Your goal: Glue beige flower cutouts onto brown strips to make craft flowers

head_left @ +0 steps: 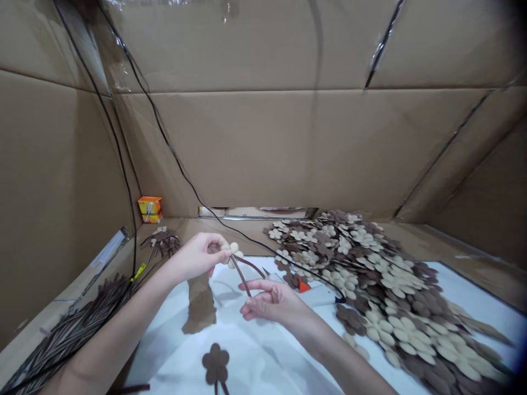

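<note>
Here, a light, soft cream flower (234,253) is pinched by the left hand (196,257) over a white sheet (255,351), best held at the petals; the right hand (267,303) is apart, open near limp brown strips (244,274).

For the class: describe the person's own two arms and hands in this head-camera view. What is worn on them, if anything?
The left hand and right hand are bare, with no gloves. Neither the left forearm nor the right forearm shows a sleeve, and no watch, bracelet or ring can be seen. No cable or marking lies on either arm.
</note>
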A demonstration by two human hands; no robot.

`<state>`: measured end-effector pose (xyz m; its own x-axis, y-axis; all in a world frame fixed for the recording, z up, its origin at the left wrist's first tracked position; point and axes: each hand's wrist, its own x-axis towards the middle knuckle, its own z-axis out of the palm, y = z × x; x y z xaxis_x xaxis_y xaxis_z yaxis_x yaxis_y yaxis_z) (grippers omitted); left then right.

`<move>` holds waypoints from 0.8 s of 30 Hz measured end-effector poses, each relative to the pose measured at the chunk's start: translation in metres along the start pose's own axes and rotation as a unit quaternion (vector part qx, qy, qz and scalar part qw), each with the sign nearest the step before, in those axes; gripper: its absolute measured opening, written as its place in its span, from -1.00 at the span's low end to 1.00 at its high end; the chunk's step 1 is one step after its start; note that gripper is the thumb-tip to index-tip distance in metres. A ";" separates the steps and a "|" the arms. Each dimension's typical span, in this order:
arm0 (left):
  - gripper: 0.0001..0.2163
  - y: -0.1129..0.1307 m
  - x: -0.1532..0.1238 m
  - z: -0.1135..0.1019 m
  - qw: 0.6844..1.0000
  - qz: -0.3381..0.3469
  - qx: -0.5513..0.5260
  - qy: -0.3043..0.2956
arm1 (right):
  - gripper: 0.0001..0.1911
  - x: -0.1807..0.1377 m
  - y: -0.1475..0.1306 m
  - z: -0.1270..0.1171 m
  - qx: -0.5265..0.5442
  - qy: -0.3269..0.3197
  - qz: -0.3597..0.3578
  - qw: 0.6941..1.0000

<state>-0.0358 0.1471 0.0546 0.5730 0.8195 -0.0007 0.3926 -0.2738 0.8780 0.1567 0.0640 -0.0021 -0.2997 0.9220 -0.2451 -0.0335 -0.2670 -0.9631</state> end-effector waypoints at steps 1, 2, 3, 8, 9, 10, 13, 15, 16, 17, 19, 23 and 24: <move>-0.75 0.002 -0.001 -0.001 1.000 0.000 0.000 -0.003 | -0.28 -0.002 -0.004 -0.004 -0.024 0.006 0.001 1.000; -0.75 0.004 -0.003 -0.001 1.000 0.000 -0.001 -0.006 | -0.22 -0.004 -0.008 -0.010 -0.051 0.022 -0.003 0.998; -0.75 0.006 -0.005 -0.001 1.000 -0.003 0.000 -0.010 | -0.19 -0.008 -0.014 -0.016 -0.080 0.048 -0.014 0.996; -0.76 0.016 -0.014 0.003 0.999 -0.015 0.023 -0.035 | -0.49 -0.028 -0.045 -0.029 -0.141 0.106 -0.086 0.981; -0.76 0.017 -0.015 0.005 0.999 -0.014 0.021 -0.041 | -0.53 -0.030 -0.047 -0.026 -0.149 0.100 -0.092 0.979; -0.77 0.018 -0.016 0.006 0.999 -0.013 0.015 -0.048 | -0.55 -0.032 -0.049 -0.022 -0.160 0.095 -0.095 0.978; -0.77 0.021 -0.018 0.012 0.997 -0.018 0.000 -0.071 | -0.62 -0.031 -0.045 -0.006 -0.202 0.072 -0.095 0.972; -0.77 0.022 -0.019 0.014 0.996 -0.015 -0.011 -0.087 | -0.69 -0.029 -0.039 0.001 -0.234 0.046 -0.085 0.967; -0.78 0.022 -0.019 0.015 0.995 -0.011 -0.017 -0.095 | -0.71 -0.029 -0.037 0.003 -0.250 0.036 -0.083 0.964; -0.78 0.022 -0.019 0.016 0.995 -0.008 -0.023 -0.101 | -0.72 -0.028 -0.036 0.003 -0.264 0.031 -0.083 0.960; -0.78 0.021 -0.018 0.016 0.994 -0.005 -0.032 -0.107 | -0.73 -0.028 -0.035 0.001 -0.285 0.033 -0.086 0.954; -0.79 0.018 -0.016 0.017 0.996 -0.002 -0.025 -0.081 | -0.72 -0.032 -0.040 -0.005 -0.315 0.037 -0.072 0.946; -0.79 0.017 -0.016 0.019 0.997 -0.001 -0.019 -0.073 | -0.72 -0.032 -0.041 -0.005 -0.308 0.037 -0.074 0.948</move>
<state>-0.0250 0.1199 0.0606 0.6714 0.7378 -0.0696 0.3675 -0.2500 0.8958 0.1728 0.0466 0.0451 -0.2670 0.9598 -0.0865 0.4994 0.0610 -0.8642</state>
